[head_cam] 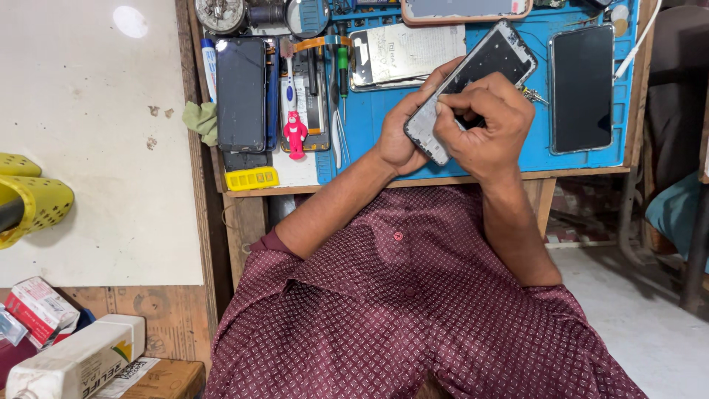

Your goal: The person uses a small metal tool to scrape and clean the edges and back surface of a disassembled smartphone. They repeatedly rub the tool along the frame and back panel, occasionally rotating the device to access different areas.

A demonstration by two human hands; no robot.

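while we lean over the bench, our left hand (399, 140) cups the lower end of an opened phone frame (473, 81), fingers wrapped round its edge, holding it tilted just above the blue repair mat (377, 111). our right hand (484, 129) lies over the frame's middle with thumb and forefinger pinched together on something small and thin at its edge; we cannot tell what it is. a dark phone (582, 87) lies flat on the mat to the right, another dark phone (241, 92) to the left beside a small pink figure (295, 134), with a green-handled screwdriver (343, 70) between. we judge the frame could twist or slip, since only one end is gripped; too much pressure from the pinch might bend the thin rim or scratch it.
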